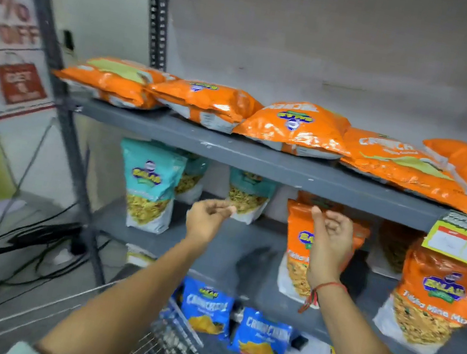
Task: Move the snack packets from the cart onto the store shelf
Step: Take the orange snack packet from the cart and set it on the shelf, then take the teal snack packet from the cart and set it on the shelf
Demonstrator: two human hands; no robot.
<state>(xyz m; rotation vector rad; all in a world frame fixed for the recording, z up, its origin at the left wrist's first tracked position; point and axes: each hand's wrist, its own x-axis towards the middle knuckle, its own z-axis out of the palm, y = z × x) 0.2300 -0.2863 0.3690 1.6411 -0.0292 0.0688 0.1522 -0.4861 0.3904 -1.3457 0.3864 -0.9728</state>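
Several orange snack packets (296, 128) lie flat in a row along the grey top shelf (260, 159). My left hand (206, 218) and my right hand (330, 239) are raised in front of the middle shelf, just below that top board. Both hold nothing, their fingers loosely curled and apart. The right hand is in front of an upright orange packet (297, 240). Teal packets (150, 187) stand at the middle shelf's left. Two blue packets (208, 311) stand on the lowest shelf. A corner of the wire cart (169, 348) shows at the bottom, between my forearms.
A yellow price tag (466, 246) hangs from the top shelf's front edge at the right. The dark metal upright (62, 105) frames the shelf's left side. Black cables (29, 244) run over the floor at the left, below sale posters (13, 28).
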